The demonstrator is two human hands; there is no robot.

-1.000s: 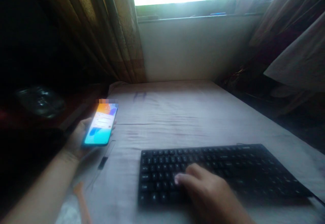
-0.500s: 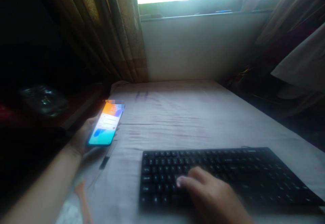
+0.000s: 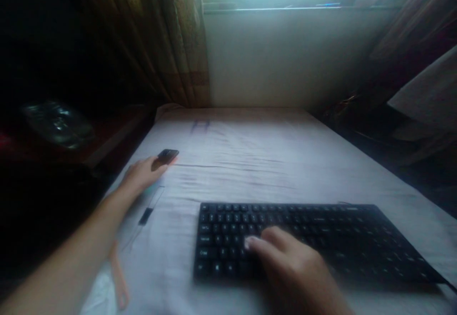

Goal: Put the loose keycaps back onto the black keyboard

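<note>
My left hand point(image 3: 144, 173) reaches out at the left and is closed around a smartphone point(image 3: 166, 157). The phone's dark back with its camera area faces up; its screen is turned toward the sheet, and a faint glow shows beneath. In front of me lies a black keyboard point(image 3: 357, 239), its keys lettered in white. My right hand point(image 3: 294, 260) rests over its left-centre keys, one finger extended and touching them, the others bent and partly hidden. It holds nothing that I can see.
A pale sheet point(image 3: 243, 162) covers the surface. Near my left forearm lie a thin cord with a black tag point(image 3: 145, 216) and a peach-coloured handle point(image 3: 119, 277). Curtains point(image 3: 178, 44) hang beside the window; a clear plastic wrapping point(image 3: 59, 122) sits at far left.
My left hand has turned the phone over, from lit screen up to back up, and brought it low over the sheet. My right hand stays on the keyboard; the view has tilted down slightly.
</note>
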